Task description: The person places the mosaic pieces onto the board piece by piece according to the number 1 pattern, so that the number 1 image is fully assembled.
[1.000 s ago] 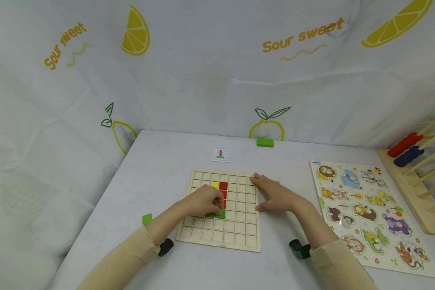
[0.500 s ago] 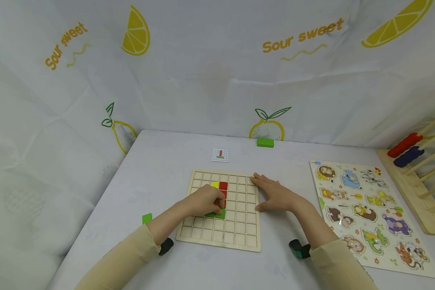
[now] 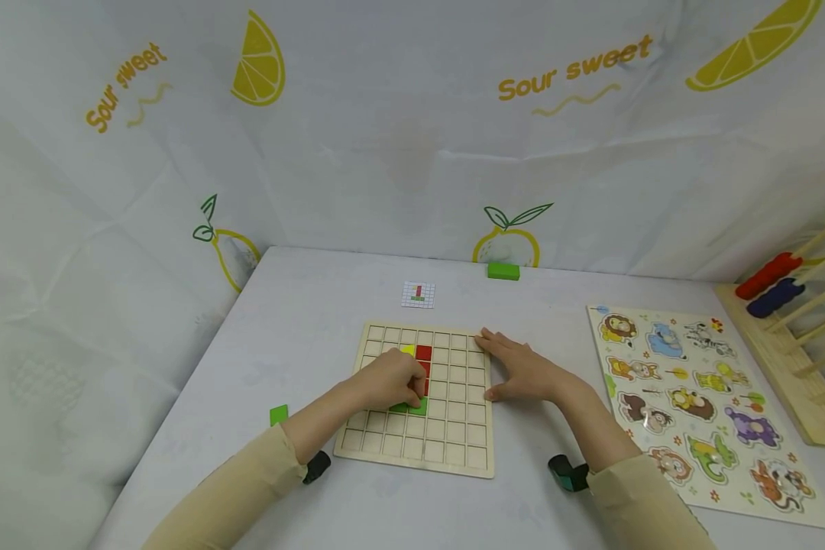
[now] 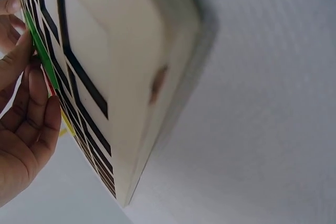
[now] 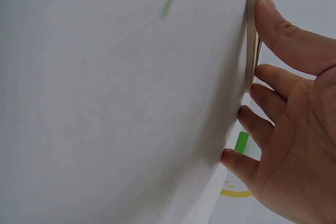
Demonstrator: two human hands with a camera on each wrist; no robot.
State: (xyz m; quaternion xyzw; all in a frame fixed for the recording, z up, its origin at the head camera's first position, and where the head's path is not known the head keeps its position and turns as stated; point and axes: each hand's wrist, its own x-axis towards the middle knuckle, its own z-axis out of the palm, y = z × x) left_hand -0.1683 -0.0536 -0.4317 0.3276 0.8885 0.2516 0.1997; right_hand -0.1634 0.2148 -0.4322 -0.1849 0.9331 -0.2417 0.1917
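A square wooden grid board (image 3: 456,431) lies on the white table. My left hand (image 3: 387,380) is over its middle with curled fingers, thumb and fingertips at a green tile (image 3: 419,408) in the grid. Seen from the left wrist, the thumb touches that tile's edge. Another green tile (image 3: 398,407) sits to its left, partly under the hand. Red tiles (image 3: 423,353) form a column above the green ones, and a yellow tile (image 3: 409,349) lies beside the top red one. My right hand (image 3: 522,370) rests with spread fingers along the board's right edge, thumb against its side (image 5: 251,30).
A small pattern card (image 3: 418,295) lies behind the board. One loose green tile (image 3: 279,415) is left of it, and a green block (image 3: 503,271) stands at the back. An animal puzzle board (image 3: 701,412) and a wooden rod frame (image 3: 791,359) occupy the right.
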